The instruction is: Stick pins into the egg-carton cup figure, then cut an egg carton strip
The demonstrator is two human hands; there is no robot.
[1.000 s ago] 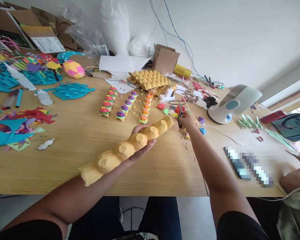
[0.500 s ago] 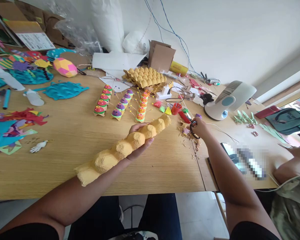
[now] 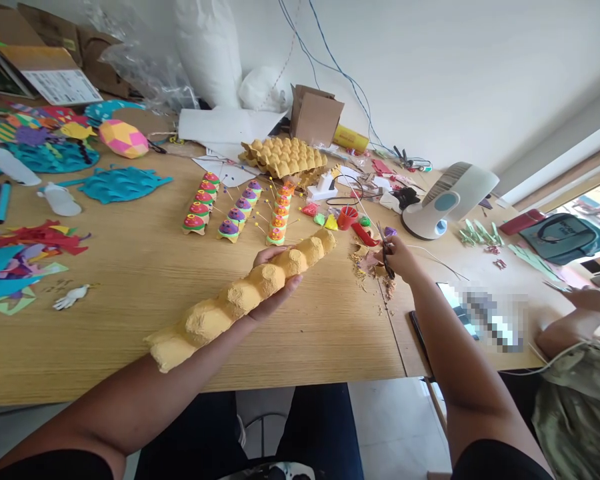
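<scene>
A long yellow strip cut from an egg tray (image 3: 239,301) slants across the front of the table, held in the air. My left hand (image 3: 275,298) is closed around it from beneath, thumb on the far side and fingers on the near side. Over the scraps to the right, my right hand (image 3: 401,259) grips dark-handled scissors (image 3: 387,257), their blades pointing up and away. A red object (image 3: 364,235) lies beside the blades; its kind is unclear. Three painted egg-tray strips stand beyond: red (image 3: 200,205), purple (image 3: 240,212) and orange (image 3: 280,217), with pins sticking out.
An uncut egg tray (image 3: 285,157) rests at the back. Right of centre are a red cup (image 3: 347,217), coloured clay lumps and a white fan (image 3: 445,200). Coloured cut-outs and a blue painted piece (image 3: 125,185) cover the left. Another person's hand (image 3: 593,300) is at the right edge.
My right hand has turned the scissors, so their blades now show apart from the red object. My left hand keeps the strip in nearly the same place. The view has shifted slightly.
</scene>
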